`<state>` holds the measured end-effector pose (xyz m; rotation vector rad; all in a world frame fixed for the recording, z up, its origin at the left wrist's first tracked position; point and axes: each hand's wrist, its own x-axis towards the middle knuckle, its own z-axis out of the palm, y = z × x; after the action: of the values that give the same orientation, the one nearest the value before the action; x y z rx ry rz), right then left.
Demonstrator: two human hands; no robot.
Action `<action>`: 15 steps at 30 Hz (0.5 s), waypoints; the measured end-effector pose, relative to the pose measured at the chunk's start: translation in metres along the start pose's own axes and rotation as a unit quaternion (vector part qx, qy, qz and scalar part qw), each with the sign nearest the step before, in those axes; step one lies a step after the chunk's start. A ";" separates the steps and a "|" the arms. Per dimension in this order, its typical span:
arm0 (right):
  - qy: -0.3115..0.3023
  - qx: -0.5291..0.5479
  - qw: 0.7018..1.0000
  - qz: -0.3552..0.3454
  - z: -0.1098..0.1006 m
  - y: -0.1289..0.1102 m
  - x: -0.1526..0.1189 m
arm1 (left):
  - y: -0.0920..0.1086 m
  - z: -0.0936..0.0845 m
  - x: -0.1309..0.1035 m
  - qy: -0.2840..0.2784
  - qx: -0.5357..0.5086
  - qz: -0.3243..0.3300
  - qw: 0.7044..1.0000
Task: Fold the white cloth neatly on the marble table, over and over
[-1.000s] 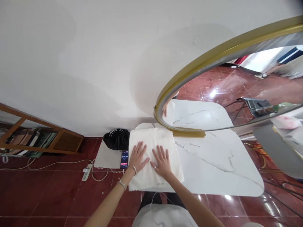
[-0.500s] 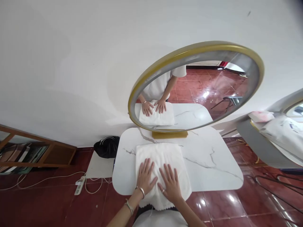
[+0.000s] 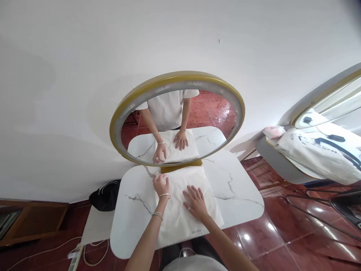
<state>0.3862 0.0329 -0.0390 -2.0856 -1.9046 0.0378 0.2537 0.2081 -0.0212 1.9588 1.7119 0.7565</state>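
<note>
A white cloth [image 3: 183, 210] lies spread on the marble-patterned white table [image 3: 237, 195], its front edge reaching the table's near side. At the cloth's far left corner is my left hand [image 3: 161, 186], its fingers curled closed on the cloth's edge. My right hand [image 3: 195, 202] rests flat on the middle of the cloth with its fingers apart. Behind the cloth stands the gold-rimmed oval mirror [image 3: 177, 77] on a gold base [image 3: 180, 166]; both hands and the cloth show in its reflection.
A black bag [image 3: 105, 195] sits on a low white surface left of the table. A power strip [image 3: 76, 258] with cables lies at the lower left. At the right, another table holds a white bag [image 3: 316, 152], a pink-and-white packet [image 3: 274, 131] and a second mirror.
My left hand has moved from lying flat near the cloth's middle to its far left corner and closed. The cloth reaches farther back, and the view has shifted right.
</note>
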 end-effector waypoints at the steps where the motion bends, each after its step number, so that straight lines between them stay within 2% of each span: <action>1: -0.002 0.008 1.000 0.009 -0.001 0.000 0.001 | -0.001 -0.001 0.007 0.005 -0.002 -0.030 1.000; 5: -0.004 0.022 1.000 0.015 -0.002 -0.002 -0.002 | -0.007 -0.015 0.027 -0.004 0.010 -0.144 0.990; 8: 0.008 0.017 1.000 0.012 0.003 -0.008 -0.012 | -0.011 -0.030 0.031 -0.051 0.010 -0.191 0.980; 12: 0.040 0.010 0.999 0.009 0.013 -0.019 -0.029 | -0.011 -0.049 0.019 -0.105 -0.035 -0.180 0.977; 15: 0.049 0.012 0.999 0.004 0.018 -0.025 -0.034 | -0.004 -0.061 0.002 -0.110 -0.072 -0.148 0.980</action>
<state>0.3541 0.0057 -0.0567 -2.0413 -1.8291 -0.0399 0.2109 0.2089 0.0228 1.5792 1.7103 0.5180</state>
